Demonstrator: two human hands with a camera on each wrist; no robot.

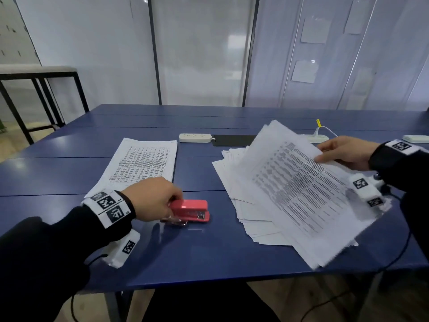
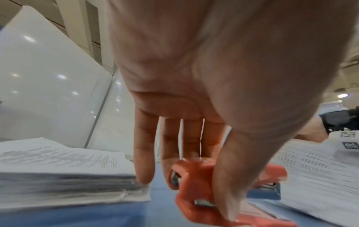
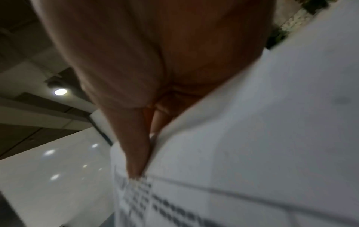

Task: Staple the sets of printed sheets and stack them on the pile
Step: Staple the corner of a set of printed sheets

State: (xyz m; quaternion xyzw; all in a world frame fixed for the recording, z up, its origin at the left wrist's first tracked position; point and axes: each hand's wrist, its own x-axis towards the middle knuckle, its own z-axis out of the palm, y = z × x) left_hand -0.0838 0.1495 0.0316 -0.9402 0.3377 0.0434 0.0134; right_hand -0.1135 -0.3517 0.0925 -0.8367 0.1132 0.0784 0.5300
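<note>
A small red stapler [image 1: 191,210] [image 2: 196,184] lies on the blue table [image 1: 185,252] near the front. My left hand [image 1: 154,201] [image 2: 194,176] grips its rear end between thumb and fingers. At the left lies a neat pile of printed sheets [image 1: 141,163] [image 2: 64,169]. My right hand [image 1: 343,154] [image 3: 139,153] pinches a set of printed sheets [image 1: 299,184] [image 3: 242,153] by its far right edge and holds it tilted above a loose spread of white sheets [image 1: 250,217] on the right.
Two white power strips [image 1: 195,137] [image 1: 318,138] and a dark flat slab [image 1: 234,140] lie across the table's middle rear. A small white device [image 1: 415,138] sits at the far right. A black-framed bench [image 1: 39,89] stands back left, glass partitions behind.
</note>
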